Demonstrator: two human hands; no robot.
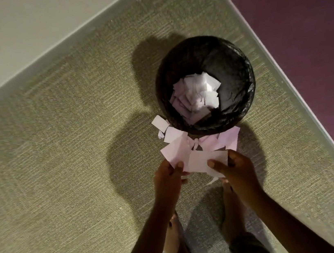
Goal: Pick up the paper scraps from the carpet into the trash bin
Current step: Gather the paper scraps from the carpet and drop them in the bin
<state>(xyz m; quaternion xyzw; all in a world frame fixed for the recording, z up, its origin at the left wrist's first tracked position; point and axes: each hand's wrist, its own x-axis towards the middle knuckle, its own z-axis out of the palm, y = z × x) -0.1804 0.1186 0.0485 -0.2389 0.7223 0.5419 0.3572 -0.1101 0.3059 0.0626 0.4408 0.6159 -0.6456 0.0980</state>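
Note:
A round black trash bin [242,103] lined with a black bag stands on the carpet, with a heap of white paper scraps [195,96] inside it. Just in front of the bin, both hands hold a bundle of white paper scraps [196,156] above the carpet. My left hand [168,178] pinches the bundle's left side. My right hand [235,168] grips its right side. Loose scraps [165,127] show by the bin's near left rim; whether they lie on the carpet or are falling is unclear.
The olive carpet [68,151] stretches left and forward. A pale wall [9,37] runs along the back left, and a purple wall [309,31] with a light baseboard along the right. My bare feet [176,243] stand below the hands.

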